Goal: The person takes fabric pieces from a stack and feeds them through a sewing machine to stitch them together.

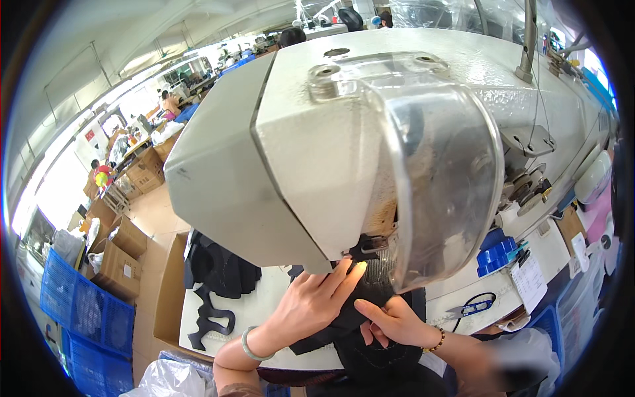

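— Head view first: what have I got under the machine?

— I see a big off-white industrial sewing machine (278, 152), its painted metal head smooth and blocky, with a curved clear plastic guard (450, 172) bulging over the needle end. Under it lies a black fabric piece (370, 291), matte and soft-looking, with a finely meshed grey patch right at the foot.

— And my hands?

— My left hand (314, 298), with a pale green bangle (254, 347) smooth on the wrist, lies flat and spread on the fabric, fingertips pressed up near the foot, not clenched. My right hand (390, 321), with a brown bead bracelet (436, 343), is curled, pinching the black fabric's edge between thumb and fingers just beside the left.

— Anything else on the bench?

— The bench (264, 298) is white; more black cut pieces (215, 271), jagged in outline, lie at its left. Small thread snips (473, 308) with blue loops sit to the right, near a blue plastic box (496, 255). Brown cardboard cartons (122, 255) and blue mesh crates (86, 317) stand on the floor, left.
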A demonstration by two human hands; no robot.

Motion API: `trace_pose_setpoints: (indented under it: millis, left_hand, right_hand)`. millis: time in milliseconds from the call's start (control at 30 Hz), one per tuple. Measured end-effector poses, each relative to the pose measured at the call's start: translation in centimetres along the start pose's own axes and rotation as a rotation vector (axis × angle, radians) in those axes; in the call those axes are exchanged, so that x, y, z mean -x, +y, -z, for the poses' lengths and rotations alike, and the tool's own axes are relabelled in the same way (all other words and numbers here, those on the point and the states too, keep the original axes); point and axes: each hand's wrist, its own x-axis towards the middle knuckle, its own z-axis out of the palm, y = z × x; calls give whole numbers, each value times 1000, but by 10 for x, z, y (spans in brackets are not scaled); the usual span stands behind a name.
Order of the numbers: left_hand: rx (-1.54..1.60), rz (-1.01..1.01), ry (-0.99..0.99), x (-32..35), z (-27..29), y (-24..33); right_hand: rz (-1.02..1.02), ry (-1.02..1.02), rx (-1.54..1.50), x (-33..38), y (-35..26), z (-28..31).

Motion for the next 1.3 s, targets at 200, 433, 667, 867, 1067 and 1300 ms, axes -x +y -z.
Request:
trace_pose_setpoints:
  millis: [200,433,667,867,1067,1300]
  left_hand:
    - [-66,56,57,-6,1,15]
    - [-369,155,54,-20,-18,48]
    - [-505,358,38,-36,-25,74]
    - [-439,435,15,-38,-19,79]
    - [71,646,559,16,-3,27]
    - [1127,989,468,32,14,10]
  right_hand:
    - [87,70,-209,2,-1,-8]
    - [93,449,-267,-3,18,-1]
    - [378,422,-88,-6,15,30]
    - [408,247,-216,-13,9,57]
    - [410,444,-97,-19,21,80]
    - [354,519,132,-14,18,80]
